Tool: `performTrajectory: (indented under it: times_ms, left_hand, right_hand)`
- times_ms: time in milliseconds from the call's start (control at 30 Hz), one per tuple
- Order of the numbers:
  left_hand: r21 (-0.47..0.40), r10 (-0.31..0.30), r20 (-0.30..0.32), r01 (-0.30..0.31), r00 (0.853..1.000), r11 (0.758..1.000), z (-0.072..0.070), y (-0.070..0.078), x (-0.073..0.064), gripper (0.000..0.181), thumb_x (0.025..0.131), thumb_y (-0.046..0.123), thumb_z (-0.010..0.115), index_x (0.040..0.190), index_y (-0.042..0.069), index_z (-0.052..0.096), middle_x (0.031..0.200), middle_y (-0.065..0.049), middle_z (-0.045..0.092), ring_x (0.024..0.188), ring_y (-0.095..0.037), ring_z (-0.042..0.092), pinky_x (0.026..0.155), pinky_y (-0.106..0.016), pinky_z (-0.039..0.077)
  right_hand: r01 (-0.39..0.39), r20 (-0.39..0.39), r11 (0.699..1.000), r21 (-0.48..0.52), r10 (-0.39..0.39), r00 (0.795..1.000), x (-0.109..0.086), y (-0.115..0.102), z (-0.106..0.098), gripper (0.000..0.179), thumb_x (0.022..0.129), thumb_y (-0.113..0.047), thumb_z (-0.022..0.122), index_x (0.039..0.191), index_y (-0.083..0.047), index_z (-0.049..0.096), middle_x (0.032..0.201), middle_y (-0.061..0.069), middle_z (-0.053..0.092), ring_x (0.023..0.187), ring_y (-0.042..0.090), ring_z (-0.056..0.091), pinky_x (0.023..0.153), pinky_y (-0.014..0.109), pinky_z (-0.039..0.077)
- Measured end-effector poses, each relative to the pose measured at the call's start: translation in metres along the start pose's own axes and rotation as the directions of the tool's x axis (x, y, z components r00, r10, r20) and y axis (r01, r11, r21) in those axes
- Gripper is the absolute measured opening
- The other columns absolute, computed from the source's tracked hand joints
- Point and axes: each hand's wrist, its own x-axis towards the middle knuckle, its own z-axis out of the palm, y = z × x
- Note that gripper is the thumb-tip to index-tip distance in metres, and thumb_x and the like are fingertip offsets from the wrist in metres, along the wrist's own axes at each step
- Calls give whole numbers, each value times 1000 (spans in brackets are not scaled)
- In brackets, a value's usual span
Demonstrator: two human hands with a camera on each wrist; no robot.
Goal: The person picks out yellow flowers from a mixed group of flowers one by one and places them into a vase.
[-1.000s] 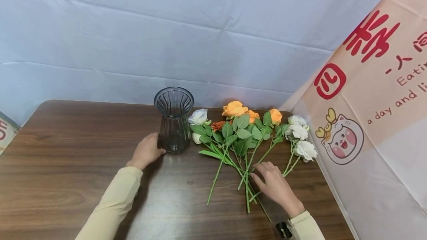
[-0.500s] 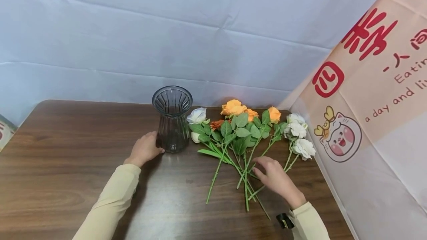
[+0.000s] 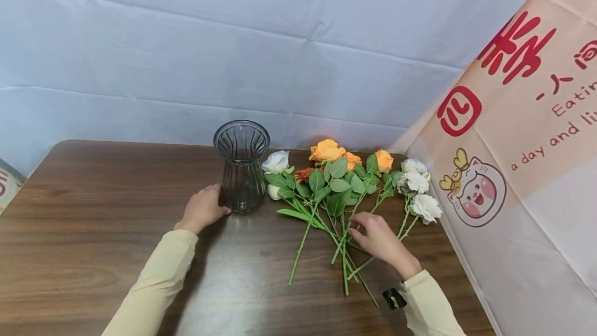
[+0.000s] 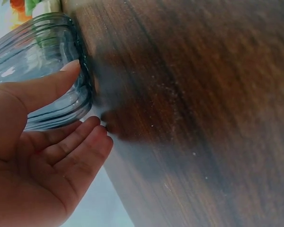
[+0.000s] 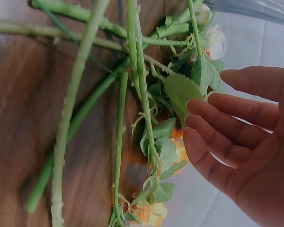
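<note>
A grey-tinted fluted glass vase [image 3: 242, 180] stands upright on the wooden table. My left hand [image 3: 203, 209] holds it low on its left side; in the left wrist view the thumb [image 4: 52, 87] lies across the glass and the other fingers reach round behind. Artificial flowers lie to the vase's right, their green stems [image 3: 346, 268] crossing toward me. They include orange roses [image 3: 328, 150], a rust-orange bloom [image 3: 304, 174] and white flowers [image 3: 425, 208]. Over the stems hovers my right hand [image 3: 379, 238], fingers loosely bent and holding nothing. Leaves [image 5: 182, 92] show just past its fingertips in the right wrist view.
A pale cloth backdrop [image 3: 186, 56] rises behind the table's far edge. On the right, a printed cloth [image 3: 527, 134] with red characters and a cartoon face borders the table [image 3: 116, 196]. A black band [image 3: 394, 298] sits at the right sleeve.
My right hand has shifted slightly up and left over the stems, and its fingers have drawn closer together. The left hand and the vase keep their place.
</note>
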Motion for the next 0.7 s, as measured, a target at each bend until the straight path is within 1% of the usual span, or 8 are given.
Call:
performTrajectory:
  times_ms: [200, 300, 467, 567, 700]
  left_hand:
    - [3, 6, 4, -6, 1000, 1000, -1, 1, -1, 66, 78, 19, 72, 125, -16, 41, 121, -32, 48, 108, -46, 48, 89, -55, 41]
    - [4, 9, 4, -9, 1000, 1000, -1, 1, -1, 66, 78, 19, 72, 125, -16, 41, 121, -32, 48, 107, -46, 48, 89, -54, 41]
    - [4, 7, 4, -7, 1000, 1000, -2, 2, 0, 66, 79, 19, 71, 125, -16, 41, 121, -32, 48, 108, -46, 48, 89, -54, 41]
    - [-3, 2, 4, -2, 1000, 1000, -2, 2, 0, 66, 79, 19, 71, 126, -16, 41, 122, -32, 48, 108, -46, 48, 89, -55, 41]
    - [-5, -3, 3, 3, 1000, 1000, -2, 2, 0, 65, 79, 19, 72, 125, -15, 42, 120, -32, 50, 105, -46, 50, 87, -55, 42]
  right_hand:
    - [-64, 44, 998, 16, 63, 997, 5, 11, -9, 15, 82, -3, 64, 96, 3, 65, 89, 13, 64, 70, 16, 58, 59, 28, 49]
    - [-86, 66, 996, 31, 84, 994, 7, 18, -11, 14, 83, -3, 63, 95, 2, 66, 86, 8, 64, 68, 13, 57, 58, 27, 48]
    - [-116, 86, 992, 42, 112, 990, 12, 27, -13, 12, 84, -3, 63, 94, 1, 66, 82, 5, 64, 67, 13, 57, 57, 29, 47]
    - [-165, 102, 985, 48, 160, 982, 14, 30, -11, 11, 84, -3, 62, 94, 1, 66, 83, 7, 64, 68, 15, 57, 58, 31, 48]
    - [-248, 123, 967, 65, 238, 963, 16, 34, -5, 13, 85, -5, 61, 94, 2, 65, 83, 9, 64, 70, 20, 59, 58, 34, 48]
